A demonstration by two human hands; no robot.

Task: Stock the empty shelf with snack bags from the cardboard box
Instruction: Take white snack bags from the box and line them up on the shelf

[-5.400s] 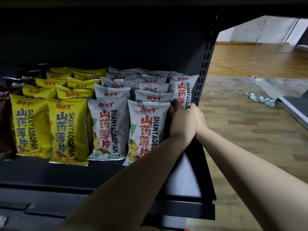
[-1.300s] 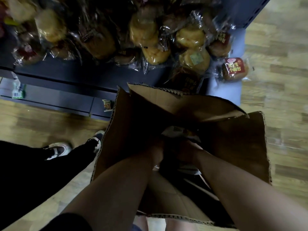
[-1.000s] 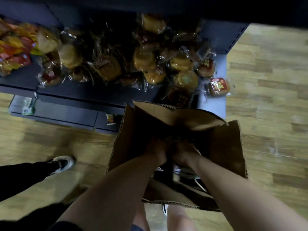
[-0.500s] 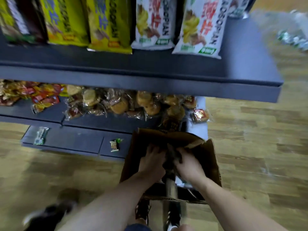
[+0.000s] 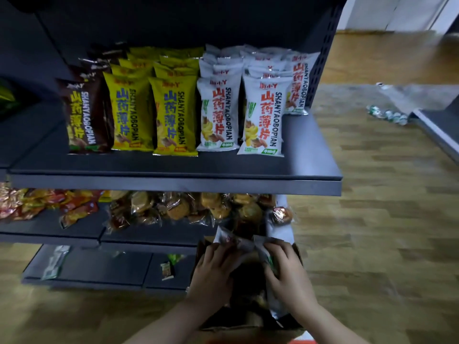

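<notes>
Shelf mostly stocked; bare strip along right edge and front. Left hand and right hand each grip white bag over box. Placement left.

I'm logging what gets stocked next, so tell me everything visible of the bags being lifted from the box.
The white snack bags are a small bunch of glossy, foil-like packs with green and red print, blurred by motion. The left hand and right hand grip them from either side, their crimped tops pointing toward the shelves. They sit just above the open cardboard box, below the stocked shelf.
</notes>
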